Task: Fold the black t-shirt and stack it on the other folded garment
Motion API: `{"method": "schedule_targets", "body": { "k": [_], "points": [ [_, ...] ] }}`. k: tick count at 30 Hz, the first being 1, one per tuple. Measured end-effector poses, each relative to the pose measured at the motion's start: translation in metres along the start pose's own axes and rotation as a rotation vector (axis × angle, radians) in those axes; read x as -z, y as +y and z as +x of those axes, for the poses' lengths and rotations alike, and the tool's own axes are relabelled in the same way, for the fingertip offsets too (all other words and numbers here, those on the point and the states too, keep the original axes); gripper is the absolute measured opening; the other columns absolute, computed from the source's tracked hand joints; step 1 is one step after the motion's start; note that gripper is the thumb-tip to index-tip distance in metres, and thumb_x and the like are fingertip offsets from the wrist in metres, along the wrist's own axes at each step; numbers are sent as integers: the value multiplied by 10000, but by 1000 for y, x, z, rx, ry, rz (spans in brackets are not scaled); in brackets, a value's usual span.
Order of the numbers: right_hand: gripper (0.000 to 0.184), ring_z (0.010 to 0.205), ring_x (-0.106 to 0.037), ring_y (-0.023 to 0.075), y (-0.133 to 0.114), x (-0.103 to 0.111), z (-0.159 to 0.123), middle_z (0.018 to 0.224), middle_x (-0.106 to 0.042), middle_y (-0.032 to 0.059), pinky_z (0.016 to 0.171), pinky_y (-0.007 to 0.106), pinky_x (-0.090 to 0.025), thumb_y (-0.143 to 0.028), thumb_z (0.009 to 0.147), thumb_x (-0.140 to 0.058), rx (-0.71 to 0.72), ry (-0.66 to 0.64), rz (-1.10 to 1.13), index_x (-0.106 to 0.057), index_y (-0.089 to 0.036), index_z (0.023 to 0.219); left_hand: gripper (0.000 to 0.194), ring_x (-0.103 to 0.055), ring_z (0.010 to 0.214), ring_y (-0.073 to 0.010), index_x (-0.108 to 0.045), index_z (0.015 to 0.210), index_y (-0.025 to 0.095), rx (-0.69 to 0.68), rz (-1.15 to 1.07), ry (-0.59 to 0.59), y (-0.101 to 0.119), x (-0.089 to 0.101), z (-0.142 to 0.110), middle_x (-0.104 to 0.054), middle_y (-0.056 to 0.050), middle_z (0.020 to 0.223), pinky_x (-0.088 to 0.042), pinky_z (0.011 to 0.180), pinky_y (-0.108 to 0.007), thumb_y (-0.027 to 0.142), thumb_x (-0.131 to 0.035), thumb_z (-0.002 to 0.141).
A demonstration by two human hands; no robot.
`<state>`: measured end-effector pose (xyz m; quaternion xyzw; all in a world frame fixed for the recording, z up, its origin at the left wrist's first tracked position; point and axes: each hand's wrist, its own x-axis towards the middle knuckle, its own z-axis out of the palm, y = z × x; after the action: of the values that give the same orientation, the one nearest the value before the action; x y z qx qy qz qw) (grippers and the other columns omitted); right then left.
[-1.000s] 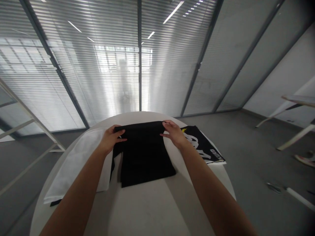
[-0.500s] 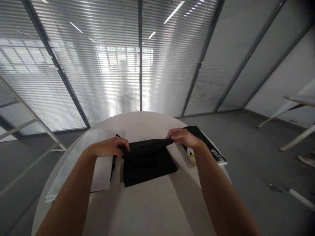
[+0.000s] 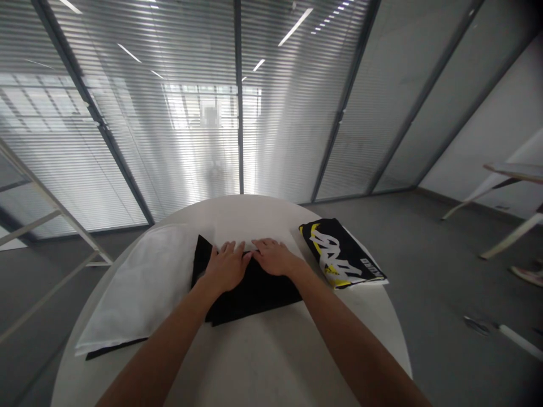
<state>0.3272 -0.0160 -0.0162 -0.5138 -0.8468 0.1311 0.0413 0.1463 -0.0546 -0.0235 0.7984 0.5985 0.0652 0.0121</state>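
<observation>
A folded black cloth, perhaps a garment, lies on the round white table in front of me. My left hand rests flat on its far left part, fingers stretched forward. Beside it my right hand lies flat on the far edge, the two thumbs nearly meeting. Neither hand grips anything. Under my palms the cloth is partly hidden. A black corner sticks out left of my left hand.
White translucent material with black beneath it covers the table's left side. To the right lies a folded black item with white and yellow print. Beyond stands a glass partition with blinds; a white frame is at left.
Both hands have let go of the lifted cloth edge and moved inward. They now press flat on the folded cloth, its raised flap laid down.
</observation>
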Motion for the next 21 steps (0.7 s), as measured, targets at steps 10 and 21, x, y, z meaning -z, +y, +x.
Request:
{"method": "schedule_targets", "body": {
  "k": [10, 21],
  "points": [
    [606, 1486, -121, 353, 33, -29, 6, 1605, -256, 83, 1144, 610, -112, -612, 980, -236, -62, -16, -34, -358, -319, 1497, 683, -370, 1399, -336, -408, 1486, 161, 47, 47, 27, -20, -36, 8, -470, -167, 1484, -252, 1127, -504, 567, -181, 987],
    [354, 1116, -587, 256, 38, 7, 1, 1184, -662, 107, 984, 378, -405, -441, 883, -567, 30, -45, -28, -666, -201, 1122, 426, -611, 1046, -362, -650, 1088, 154, -5, 46, 16, -6, -2, 2, -661, -161, 1092, -450, 876, -525, 448, -398, 912]
  ]
}}
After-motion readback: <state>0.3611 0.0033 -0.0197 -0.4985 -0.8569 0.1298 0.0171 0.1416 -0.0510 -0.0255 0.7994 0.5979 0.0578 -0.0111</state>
